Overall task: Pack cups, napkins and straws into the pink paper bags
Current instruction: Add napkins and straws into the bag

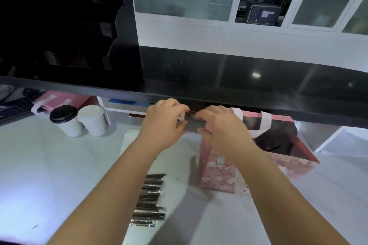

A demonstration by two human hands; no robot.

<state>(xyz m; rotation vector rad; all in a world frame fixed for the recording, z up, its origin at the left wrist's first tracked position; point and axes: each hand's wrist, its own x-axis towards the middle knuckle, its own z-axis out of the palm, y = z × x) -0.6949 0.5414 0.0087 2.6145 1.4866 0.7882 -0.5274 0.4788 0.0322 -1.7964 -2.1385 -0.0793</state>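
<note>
Pink paper and a dark sliver at the fingertips. Left hand (pixel 165 120) raised above the bench (pixel 49 165), fingers curled, pinching the white-tipped end of a thin dark strip (pixel 191 113), blurred, probably a wrapped straw. Right hand (pixel 225 129) just beside it, fingers curled too, tips at the strip's other end and over the near-left corner of the pink bag (pixel 217 175). Unclear whether gripping the strip, the rim, or nothing.

Bag upright and open on the bench, right of centre, white handles (pixel 265 120) flopped over the rim. Interior dark, contents impossible to make out. Judged from that: packing of this bag under way, seemingly at the straw step, with no telling about a cup or napkin inside.

Plenty left, by the look of it. Row of wrapped straws (pixel 150 199) lying on the bench under the left forearm. Two lidded cups at far left, one black-lidded (pixel 66 123), one white-lidded (pixel 93 121), close together, both outside any bag. Behind them, flat pink bags (pixel 47 102), unopened. Pale sheet or stack (pixel 129 141) beneath the left wrist, possibly napkins, too washed out to confirm.

Little in the way. Bag mouth just right of the hands, the handles the only likely snag. Black ledge (pixel 219 77) overhanging just beyond the hands, cramping the far rim. Dark monitor (pixel 59 26) further back on the left, well apart.
</note>
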